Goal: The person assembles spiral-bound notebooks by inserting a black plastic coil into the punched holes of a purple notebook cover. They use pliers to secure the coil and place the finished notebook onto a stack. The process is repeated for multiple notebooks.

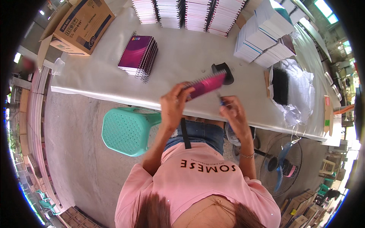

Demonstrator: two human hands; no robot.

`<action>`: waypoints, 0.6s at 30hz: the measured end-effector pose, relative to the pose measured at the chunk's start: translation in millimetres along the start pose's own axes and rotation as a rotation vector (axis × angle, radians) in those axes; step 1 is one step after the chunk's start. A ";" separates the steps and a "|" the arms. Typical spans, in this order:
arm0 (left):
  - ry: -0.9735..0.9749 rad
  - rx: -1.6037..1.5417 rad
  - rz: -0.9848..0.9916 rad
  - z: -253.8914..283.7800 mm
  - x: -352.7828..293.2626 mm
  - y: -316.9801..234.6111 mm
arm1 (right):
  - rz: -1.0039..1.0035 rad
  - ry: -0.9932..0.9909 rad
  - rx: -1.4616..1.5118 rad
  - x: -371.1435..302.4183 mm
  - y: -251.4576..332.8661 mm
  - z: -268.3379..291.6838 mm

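My left hand (174, 104) grips one end of a purple spiral-bound notebook (207, 86), held tilted above the near edge of the table, with the coil along its far side. Close to the notebook's other end, my right hand (235, 114) is closed around a small tool (221, 100) with a thin tip and a bit of blue. Motion blur and my fingers hide its exact kind. Just beyond the notebook lies a black curved object (223, 72), partly covered by it. A stack of matching purple notebooks (137, 53) rests farther left on the table.
A cardboard box (81, 26) stands at the table's far left. Tall stacks of coil-bound books (197, 15) line the back, with white book piles (262, 34) at right. Black binding coils (280, 86) lie on crumpled paper (298, 91). A green stool (127, 131) and a fan (281, 165) flank me.
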State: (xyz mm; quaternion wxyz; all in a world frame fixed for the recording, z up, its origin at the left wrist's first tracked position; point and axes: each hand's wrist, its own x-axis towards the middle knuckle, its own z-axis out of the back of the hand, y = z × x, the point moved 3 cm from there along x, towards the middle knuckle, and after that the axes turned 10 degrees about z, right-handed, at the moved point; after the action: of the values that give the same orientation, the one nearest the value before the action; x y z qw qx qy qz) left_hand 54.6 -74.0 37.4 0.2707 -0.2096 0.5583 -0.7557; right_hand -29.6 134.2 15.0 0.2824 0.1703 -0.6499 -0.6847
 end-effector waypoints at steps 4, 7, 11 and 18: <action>-0.314 -0.017 -0.042 61.3 42.9 -13.7 | 0.243 -0.263 -0.933 8.4 -9.2 68.6; -0.493 -0.311 -0.239 96.4 74.7 -29.4 | 0.250 -0.338 -1.120 4.2 -39.1 104.5; -0.593 -0.145 -0.229 134.2 106.1 11.0 | 0.223 -0.370 -0.998 4.3 -40.6 109.6; -0.708 0.197 -0.204 152.2 124.1 65.7 | 0.390 -0.408 -0.806 34.6 -1.9 161.0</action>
State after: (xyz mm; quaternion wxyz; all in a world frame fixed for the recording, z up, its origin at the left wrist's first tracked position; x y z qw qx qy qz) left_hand 65.3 -280.1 20.3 0.3891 -0.4850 0.3315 -0.7096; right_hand -153.5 241.0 33.4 0.3157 -0.2148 -0.3951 -0.8355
